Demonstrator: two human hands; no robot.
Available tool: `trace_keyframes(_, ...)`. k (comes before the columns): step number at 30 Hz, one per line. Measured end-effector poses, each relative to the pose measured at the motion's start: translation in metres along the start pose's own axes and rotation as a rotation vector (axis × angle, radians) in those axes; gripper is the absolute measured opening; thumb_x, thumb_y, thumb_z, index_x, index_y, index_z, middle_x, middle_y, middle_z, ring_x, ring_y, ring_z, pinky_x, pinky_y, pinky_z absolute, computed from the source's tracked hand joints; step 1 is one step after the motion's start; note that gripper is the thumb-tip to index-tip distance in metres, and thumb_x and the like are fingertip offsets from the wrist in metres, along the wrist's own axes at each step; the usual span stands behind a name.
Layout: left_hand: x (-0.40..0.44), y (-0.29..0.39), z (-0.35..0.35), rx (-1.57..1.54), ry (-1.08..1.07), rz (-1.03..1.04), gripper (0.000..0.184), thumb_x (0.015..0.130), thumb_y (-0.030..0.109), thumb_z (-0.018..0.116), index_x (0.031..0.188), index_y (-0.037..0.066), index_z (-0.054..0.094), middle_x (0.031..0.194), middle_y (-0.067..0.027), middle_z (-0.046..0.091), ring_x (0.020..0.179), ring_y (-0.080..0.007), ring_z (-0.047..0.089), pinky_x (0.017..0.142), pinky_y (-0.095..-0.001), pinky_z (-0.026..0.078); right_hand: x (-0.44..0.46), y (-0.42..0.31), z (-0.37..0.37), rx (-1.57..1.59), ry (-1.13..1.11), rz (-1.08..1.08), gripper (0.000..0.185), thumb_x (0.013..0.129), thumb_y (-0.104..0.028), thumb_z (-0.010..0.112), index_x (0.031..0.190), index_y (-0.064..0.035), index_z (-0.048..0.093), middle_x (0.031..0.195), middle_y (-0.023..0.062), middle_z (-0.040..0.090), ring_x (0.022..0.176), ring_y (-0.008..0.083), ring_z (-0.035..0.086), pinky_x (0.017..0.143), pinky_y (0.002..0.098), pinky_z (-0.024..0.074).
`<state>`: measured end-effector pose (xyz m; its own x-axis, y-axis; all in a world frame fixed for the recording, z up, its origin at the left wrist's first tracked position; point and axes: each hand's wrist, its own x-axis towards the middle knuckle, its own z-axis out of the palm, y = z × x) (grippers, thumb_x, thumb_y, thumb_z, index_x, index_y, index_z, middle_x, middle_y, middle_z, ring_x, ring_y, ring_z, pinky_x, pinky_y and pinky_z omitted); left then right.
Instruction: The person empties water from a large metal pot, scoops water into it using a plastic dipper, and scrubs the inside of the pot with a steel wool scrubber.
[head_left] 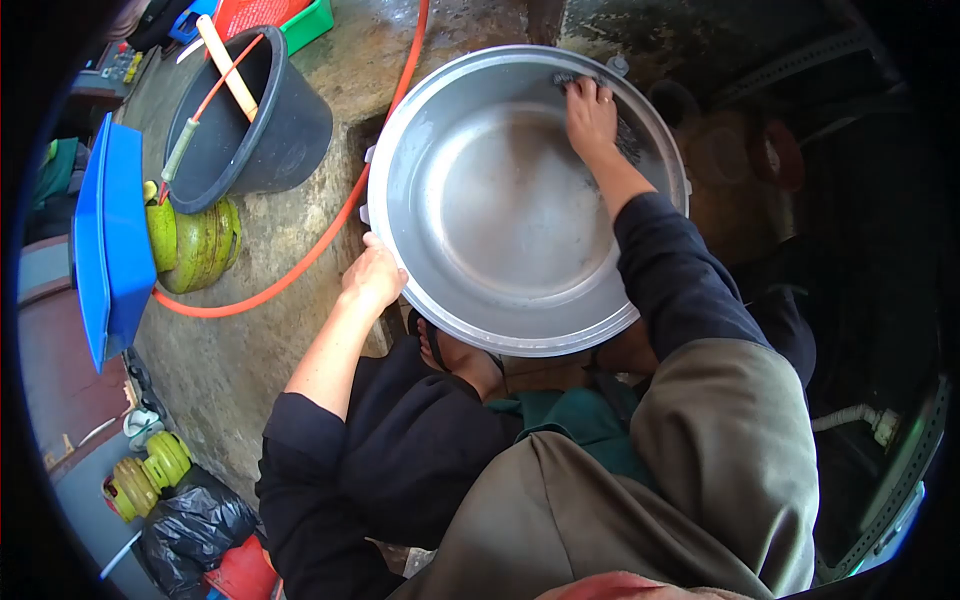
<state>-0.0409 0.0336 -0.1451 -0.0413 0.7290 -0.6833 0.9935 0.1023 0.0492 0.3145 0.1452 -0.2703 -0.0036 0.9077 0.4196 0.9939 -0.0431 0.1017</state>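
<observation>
A large, round metal pot (520, 205) stands in front of me, its wide mouth facing up and its inside bare. My left hand (374, 272) grips the pot's rim at the lower left, fingers partly hidden behind the edge. At the upper right of the pot, my right hand (592, 115) presses a dark grey scouring pad (568, 78) against the inner wall near the rim. The fingers of that hand are closed over the pad, so only part of it shows.
An orange hose (330, 235) curves over the concrete floor left of the pot. Beyond it stand a black bucket (300, 130) with a wooden handle, a green gas cylinder (205, 245) and a blue tray (112, 240). Baskets lie at the top; a black bag (195, 525) is lower left.
</observation>
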Motion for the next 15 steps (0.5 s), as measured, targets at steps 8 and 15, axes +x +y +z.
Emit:
trace_keyframes(8, 0.003, 0.000, 0.001, 0.026, -0.002, 0.027, 0.057, 0.079, 0.020, 0.065, 0.111, -0.010, 0.029, 0.101, -0.0299, 0.060, 0.100, -0.0377, 0.060, 0.087, -0.0420, 0.048, 0.041, -0.078, 0.012, 0.391, 0.007, -0.377, 0.023, 0.084, -0.014, 0.051, 0.106, -0.0121, 0.059, 0.116, 0.0032, 0.051, 0.107, 0.0304, 0.049, 0.087, 0.0388, 0.0482)
trace_keyframes(15, 0.006, -0.003, 0.002, -0.019, 0.009, 0.067, 0.055, 0.079, 0.018, 0.065, 0.109, -0.010, 0.028, 0.100, -0.0321, 0.059, 0.098, -0.0390, 0.061, 0.086, -0.0422, 0.048, -0.056, -0.012, 0.041, 0.336, -0.050, 0.494, 0.040, 0.080, -0.003, 0.050, 0.119, -0.0088, 0.054, 0.118, 0.0148, 0.048, 0.108, 0.0376, 0.042, 0.092, 0.0448, 0.0381)
